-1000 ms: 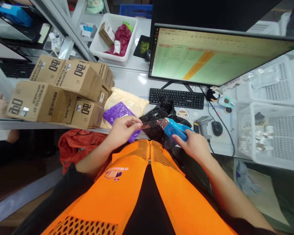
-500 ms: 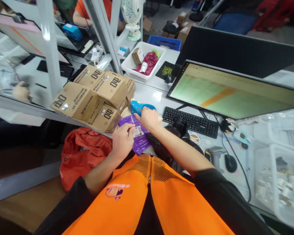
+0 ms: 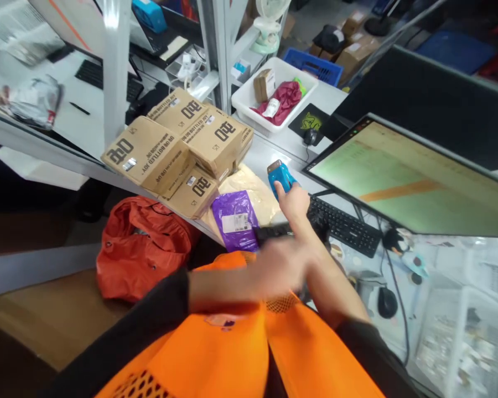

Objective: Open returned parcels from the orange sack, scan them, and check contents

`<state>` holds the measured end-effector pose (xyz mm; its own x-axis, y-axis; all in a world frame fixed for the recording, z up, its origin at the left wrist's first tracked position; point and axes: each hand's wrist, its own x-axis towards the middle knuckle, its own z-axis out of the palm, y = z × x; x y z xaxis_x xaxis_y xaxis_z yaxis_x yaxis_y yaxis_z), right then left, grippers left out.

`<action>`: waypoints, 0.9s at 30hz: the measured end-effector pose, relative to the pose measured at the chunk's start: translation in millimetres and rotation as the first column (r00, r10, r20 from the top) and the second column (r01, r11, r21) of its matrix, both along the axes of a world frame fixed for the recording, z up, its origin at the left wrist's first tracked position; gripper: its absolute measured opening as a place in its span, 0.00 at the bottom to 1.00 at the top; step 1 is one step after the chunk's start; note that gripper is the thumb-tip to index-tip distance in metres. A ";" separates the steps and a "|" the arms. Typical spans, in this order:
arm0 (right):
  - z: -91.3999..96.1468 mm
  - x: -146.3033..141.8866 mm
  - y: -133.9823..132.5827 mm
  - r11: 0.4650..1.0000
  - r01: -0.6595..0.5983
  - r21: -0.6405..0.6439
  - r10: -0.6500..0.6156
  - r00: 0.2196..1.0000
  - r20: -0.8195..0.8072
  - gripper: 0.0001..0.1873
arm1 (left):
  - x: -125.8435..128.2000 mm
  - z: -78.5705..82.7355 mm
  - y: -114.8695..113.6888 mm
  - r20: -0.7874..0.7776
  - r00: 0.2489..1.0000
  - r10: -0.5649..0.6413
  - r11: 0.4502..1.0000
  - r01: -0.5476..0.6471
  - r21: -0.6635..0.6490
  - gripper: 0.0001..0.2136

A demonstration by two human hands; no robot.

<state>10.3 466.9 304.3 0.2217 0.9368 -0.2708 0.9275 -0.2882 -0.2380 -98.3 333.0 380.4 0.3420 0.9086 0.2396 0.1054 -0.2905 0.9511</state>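
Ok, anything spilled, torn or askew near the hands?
No spill or tear shows. The purple parcel lies askew, partly over the cream parcel, unaligned with the boxes: slightly untidy, nothing worse. The left hand is blurred.

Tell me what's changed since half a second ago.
The left hand has left the purple package and swung right, now blurred across the right forearm. The right hand has moved rightward, away from the cardboard boxes, keeping hold of the blue tape dispenser. The view has shifted too. Package and boxes stayed put.
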 end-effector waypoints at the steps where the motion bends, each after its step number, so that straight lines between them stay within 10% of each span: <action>1: -5.2 10.7 3.2 0.999 -0.002 0.043 0.002 1.000 -0.008 0.34 | -9.7 2.8 9.5 -0.029 0.993 0.119 0.987 -0.121 -0.103 0.08; 6: -48.6 29.5 40.3 0.997 -0.005 0.078 0.011 0.997 -0.077 0.29 | -67.6 3.5 45.6 0.162 0.967 0.195 0.921 -0.123 -0.370 0.09; 18: -178.6 -25.4 156.3 0.991 0.009 0.133 0.033 0.950 -0.310 0.34 | -95.1 -25.1 0.2 0.055 0.913 0.405 0.737 -0.290 -0.611 0.11; 23: -157.7 3.9 122.5 0.948 -0.086 0.306 0.221 0.870 -0.440 0.25 | -102.8 -18.8 -3.4 -0.056 0.967 0.250 0.803 -0.239 -0.546 0.06; 27: -107.8 122.7 29.8 0.874 0.000 0.486 0.223 0.889 -0.401 0.20 | -107.1 -6.1 3.2 -0.145 0.989 -0.006 0.885 -0.062 -0.462 0.02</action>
